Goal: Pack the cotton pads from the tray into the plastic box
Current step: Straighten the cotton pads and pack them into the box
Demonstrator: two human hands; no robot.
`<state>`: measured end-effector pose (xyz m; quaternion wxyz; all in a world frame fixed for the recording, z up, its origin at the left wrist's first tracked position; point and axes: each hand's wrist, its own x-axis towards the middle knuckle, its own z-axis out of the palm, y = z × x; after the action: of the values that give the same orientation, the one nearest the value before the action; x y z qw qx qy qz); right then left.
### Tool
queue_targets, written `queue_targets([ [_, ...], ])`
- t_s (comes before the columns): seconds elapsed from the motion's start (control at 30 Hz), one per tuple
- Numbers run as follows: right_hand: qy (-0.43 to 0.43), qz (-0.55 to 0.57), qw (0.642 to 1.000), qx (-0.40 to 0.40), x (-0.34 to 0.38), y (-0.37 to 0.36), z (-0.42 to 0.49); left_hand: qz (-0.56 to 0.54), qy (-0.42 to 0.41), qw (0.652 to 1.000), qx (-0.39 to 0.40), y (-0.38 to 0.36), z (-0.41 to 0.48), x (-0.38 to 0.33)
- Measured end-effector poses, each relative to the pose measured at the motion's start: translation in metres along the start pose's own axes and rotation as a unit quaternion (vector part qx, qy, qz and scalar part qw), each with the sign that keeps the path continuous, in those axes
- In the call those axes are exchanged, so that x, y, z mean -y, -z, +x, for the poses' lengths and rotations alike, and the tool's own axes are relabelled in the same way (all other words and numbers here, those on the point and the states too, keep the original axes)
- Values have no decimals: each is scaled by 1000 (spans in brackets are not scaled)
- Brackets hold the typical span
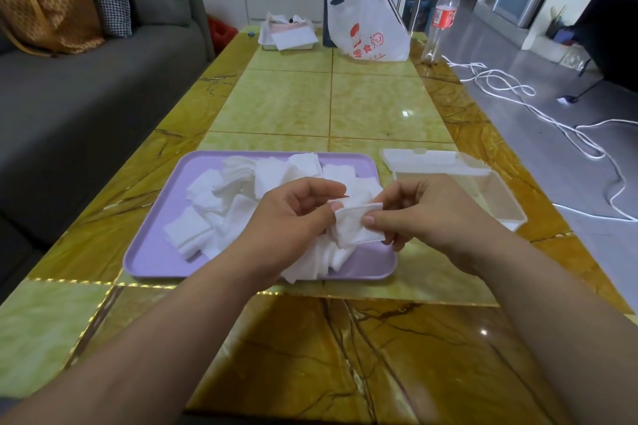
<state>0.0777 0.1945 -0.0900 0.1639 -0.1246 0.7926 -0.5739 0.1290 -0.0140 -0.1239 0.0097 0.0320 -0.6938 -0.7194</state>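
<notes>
a soft white square pad (359, 226), bordered by a stitched seam, is pinched from both sides above the near right corner of the tray (148, 259). its left edge is gripped by the curled fingers and thumb of the left hand (293, 217), its right edge by the thumb and fingers of the right hand (424, 214).

the tray is lilac, smooth, round-cornered and low-rimmed, and is laid flat on the glossy table (345, 103). a loose heap of fluffy white pads (221, 193) is spread over it, some fanned, some flat. bare tray is left along the left and near rims.

just right of the tray a clear, rectangular plastic box (511, 210) is set, with its lid (417, 159) folded back on the far side.

a wide stretch of yellow-green marbled tile is left open beyond the tray. at the far end a crinkled white bag (367, 28) and a clear bottle (442, 21) are stood. a white cord (500, 86) is looped beyond the right edge of the table, and a grey sofa (86, 97) is seen along the left.
</notes>
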Motion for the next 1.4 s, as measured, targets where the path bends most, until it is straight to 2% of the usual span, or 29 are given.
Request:
queue_targets([
  [0.2, 9, -27, 999, -29, -2, -5, 0, 1, 6, 1000, 14, -2, -1, -1],
  [0.27, 46, -85, 994, -48, -2, -6, 0, -1, 7, 1000, 13, -2, -1, -1],
  [0.33, 87, -116, 989, -26, -1, -7, -1, -16, 8, 1000, 6, -3, -1, -2],
  [0.4, 95, -90, 991, -10, -2, -10, -2, -76, 33, 996, -10, -3, 1, -7],
  [0.5, 70, -22, 997, -35, -4, -12, 1, -184, 74, 980, -24, -1, 3, -10],
  [0.6, 57, 11, 997, -44, -6, -11, 2, -196, 71, 978, -11, 0, 2, -6],
  [0.77, 132, -102, 981, -97, -5, -18, 0, -161, 74, 984, -27, -3, 1, -3],
  [0.9, 194, -143, 968, -72, -3, -24, -3, -172, 72, 981, -44, -4, 0, -4],
  [1.07, 161, -172, 971, -26, -5, -21, -4, -179, 64, 980, -58, -3, -2, -8],
  [1.23, 152, -163, 972, -72, -11, -22, 0, -189, 63, 979, -50, -8, -3, -9],
  [1.4, 141, -114, 981, -75, -9, -25, -1, -196, 45, 977, -73, -9, -3, -9],
])
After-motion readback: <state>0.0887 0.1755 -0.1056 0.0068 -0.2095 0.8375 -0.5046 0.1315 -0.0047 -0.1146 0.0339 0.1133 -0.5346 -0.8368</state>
